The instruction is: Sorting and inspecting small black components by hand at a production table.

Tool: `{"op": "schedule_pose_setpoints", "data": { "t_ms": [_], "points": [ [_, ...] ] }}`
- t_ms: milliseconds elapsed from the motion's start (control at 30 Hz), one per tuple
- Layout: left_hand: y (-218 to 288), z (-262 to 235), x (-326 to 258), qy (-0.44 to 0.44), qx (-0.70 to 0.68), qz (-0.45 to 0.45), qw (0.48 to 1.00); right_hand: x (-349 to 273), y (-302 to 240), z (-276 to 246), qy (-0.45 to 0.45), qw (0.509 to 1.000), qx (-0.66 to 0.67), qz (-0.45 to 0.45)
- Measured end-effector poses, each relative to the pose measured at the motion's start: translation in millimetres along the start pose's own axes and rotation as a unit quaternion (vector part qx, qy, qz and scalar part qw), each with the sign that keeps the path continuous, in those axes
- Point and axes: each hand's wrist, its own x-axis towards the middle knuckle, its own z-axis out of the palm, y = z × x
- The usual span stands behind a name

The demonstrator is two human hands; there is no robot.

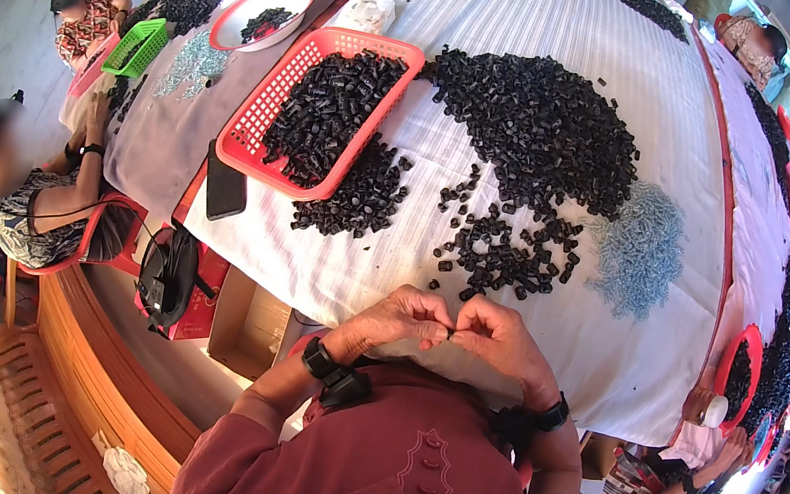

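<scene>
Left hand (395, 320): curled into a loose fist at the near edge of the table, fingertips pinched together and pressed against those of the other hand; a dark band is worn at the wrist.
Right hand (501, 341): curled likewise, thumb and forefinger closed, met with the left hand at the fingertips.
Small part (451, 334): a tiny dark piece is glimpsed between the pinched fingertips of both hands, just above the table's near edge; its shape is too small and too covered to be made out.
Loose black pieces (505, 252): short black cylinders are scattered just beyond the hands, thinly spread on the cloth.
Large black heap (543, 126): a dense mound of the same cylinders is piled farther back, right of centre.
Red basket (260, 132): a slotted plastic tray is set left of the heap, filled with black cylinders, with a spill of them against its near rim.
Pale metal pile (639, 249): a heap of small silvery-blue parts is laid to the right of the black pieces.
Dark phone (225, 185): a flat black slab is laid beside the basket's near-left corner.
White cloth (549, 16): the table is covered by it, with faint stripes.
Green basket (135, 47): seen far left, beside other seated people.
In the way: nothing lies between the hands and the scattered pieces; the small part is mostly hidden by the fingers themselves.
</scene>
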Motion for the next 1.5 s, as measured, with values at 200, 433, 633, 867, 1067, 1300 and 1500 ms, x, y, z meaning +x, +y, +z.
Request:
{"op": "schedule_pose_setpoints", "data": {
  "t_ms": [200, 433, 633, 867, 1067, 1300, 1500],
  "points": [
    [-7, -5, -4, -0.041, -0.005, -0.04, 0.998, 11, 2, -6, -0.151, 0.986, -0.046, 0.062],
    [-14, -9, -4, -0.033, -0.053, -0.016, 0.998, 14, 1, -2, -0.116, 0.993, -0.004, 0.033],
    [-10, -8, -5, -0.036, -0.098, -0.03, 0.994, 7, -13, 8, -0.043, 0.995, -0.085, -0.032],
    [-17, -8, -2, -0.015, -0.086, 0.017, 0.996, 5, 2, 11, -0.011, 0.993, 0.061, 0.1],
    [-14, -12, -5, -0.048, -0.107, 0.018, 0.993, 18, -2, 3, -0.082, 0.993, -0.071, 0.037],
    [-13, -13, -4, -0.093, -0.124, -0.004, 0.988, 67, -11, 17, 0.096, 0.933, -0.337, -0.089],
    [-13, -12, -3, -0.094, -0.107, 0.009, 0.99, 93, 10, 30, 0.103, 0.854, -0.504, -0.083]
  ]
}}
